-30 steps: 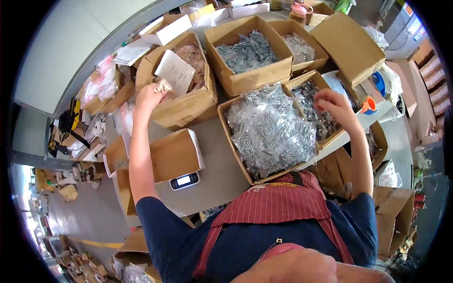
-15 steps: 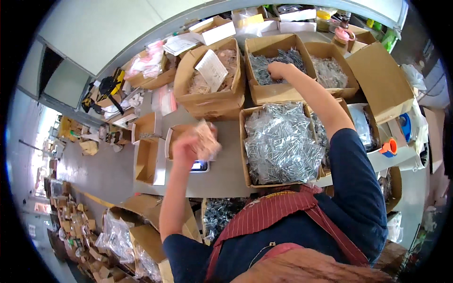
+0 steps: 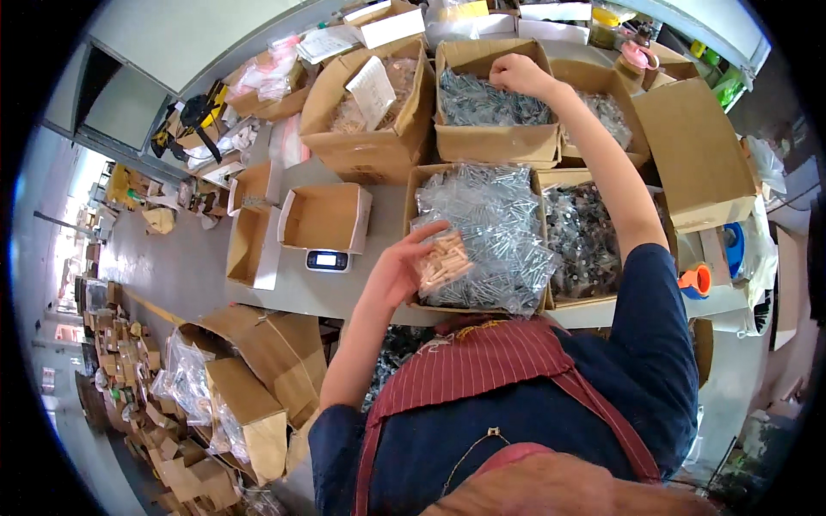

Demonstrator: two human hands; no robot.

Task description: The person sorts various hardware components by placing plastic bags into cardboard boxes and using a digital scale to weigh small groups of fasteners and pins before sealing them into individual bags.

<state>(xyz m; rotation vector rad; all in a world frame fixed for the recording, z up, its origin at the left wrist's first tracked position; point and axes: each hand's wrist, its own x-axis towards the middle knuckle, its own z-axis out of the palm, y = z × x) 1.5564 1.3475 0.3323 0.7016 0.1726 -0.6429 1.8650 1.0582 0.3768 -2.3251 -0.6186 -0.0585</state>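
Observation:
My left hand (image 3: 401, 267) grips a clear bag of wooden dowels (image 3: 445, 262), held above a carton of bagged silver screws (image 3: 486, 215). My right hand (image 3: 521, 75) reaches into a farther carton of bagged dark grey screws (image 3: 482, 101). Its fingers are curled down at the bags, and whatever they pinch is hidden. Left of that carton, another deep box (image 3: 318, 142) holds more bags of dowels (image 3: 397, 82) with a paper sheet lying on top.
Left of my left hand, a small open box (image 3: 323, 217) rests on a digital scale (image 3: 328, 261). Bags of dark parts (image 3: 581, 241) fill a carton on the right. An orange tape dispenser (image 3: 695, 280) stands at the right edge. Stacked cartons (image 3: 258, 370) sit below the table's left side.
My left hand has carried the bag of dowels rightward from over the small box to above the silver screws. My right hand has shifted slightly farther back within the dark screws' carton.

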